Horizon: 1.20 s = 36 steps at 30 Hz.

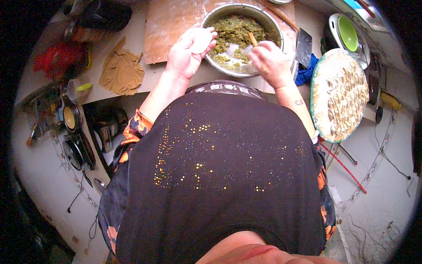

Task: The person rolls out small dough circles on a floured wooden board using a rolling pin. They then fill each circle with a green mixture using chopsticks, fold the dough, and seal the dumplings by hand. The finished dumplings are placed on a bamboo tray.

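Observation:
On the open palm and fingers of my left hand [185, 54] lies a round white dough wrapper [200, 40], flat and with nothing on it that I can see. My right hand [271, 62] grips a light wooden stick or utensil handle [253, 39] over a metal bowl [282, 28]. Inside the bowl is a chopped green filling [235, 28], heaped at the far side and thin near me, where the bare bottom shows. The lower end of the utensil is hidden in or behind the filling. My left fingertips are beside the bowl's left rim.
A floured wooden board [171, 29] lies under the bowl, with a rolling pin [280, 15] at its right. A dark cleaver blade [303, 47] and blue cloth [306, 73] are nearby. Rows of dumplings fill a round tray [316, 109] at right. A brown cloth [122, 71] lies left.

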Motion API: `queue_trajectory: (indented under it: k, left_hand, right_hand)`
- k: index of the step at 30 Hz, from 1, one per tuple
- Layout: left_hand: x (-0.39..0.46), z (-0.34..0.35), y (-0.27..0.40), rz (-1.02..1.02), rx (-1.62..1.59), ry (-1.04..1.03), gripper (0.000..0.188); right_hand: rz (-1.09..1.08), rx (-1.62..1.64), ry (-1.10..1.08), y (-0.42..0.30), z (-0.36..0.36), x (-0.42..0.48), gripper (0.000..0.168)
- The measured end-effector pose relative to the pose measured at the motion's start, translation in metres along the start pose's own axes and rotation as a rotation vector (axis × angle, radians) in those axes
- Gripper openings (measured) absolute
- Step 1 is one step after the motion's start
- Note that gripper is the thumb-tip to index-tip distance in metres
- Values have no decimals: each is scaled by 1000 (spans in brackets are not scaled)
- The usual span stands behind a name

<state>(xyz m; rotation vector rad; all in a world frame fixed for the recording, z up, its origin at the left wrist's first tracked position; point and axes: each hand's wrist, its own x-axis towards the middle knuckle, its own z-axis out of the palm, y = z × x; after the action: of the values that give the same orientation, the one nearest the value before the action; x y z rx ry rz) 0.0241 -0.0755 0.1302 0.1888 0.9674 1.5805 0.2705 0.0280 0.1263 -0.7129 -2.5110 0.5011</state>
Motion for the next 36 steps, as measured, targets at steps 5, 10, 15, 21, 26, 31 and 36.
queue_trajectory:
  k: [5, 10, 15, 21, 26, 31, 36]
  left_hand:
    - [-1, -17, 0, 40, -12, 60, 32]
    - [2, -24, -3, 73, 102, 59, 35]
    - [-1, -25, 1, 40, 68, 42, 35]
    - [-1, -28, 1, 34, 58, 52, 35]
    - [4, -35, -1, 58, 83, 1, 34]
    - [5, -32, 0, 78, 93, 52, 33]
    - [4, -27, 5, 81, 60, 60, 33]
  right_hand:
    - [270, 392, 90, 17, -19, -9, 15]
    - [296, 676, 149, -9, -4, 16, 15]
    - [320, 584, 241, -1, 26, 23, 13]
    - [356, 613, 221, 6, 51, 23, 11]
    - [646, 1036, 198, 4, 60, 19, 13]
    - [935, 1455, 268, 8, 49, 13, 23]
    - [909, 1537, 329, 20, 17, -7, 27]
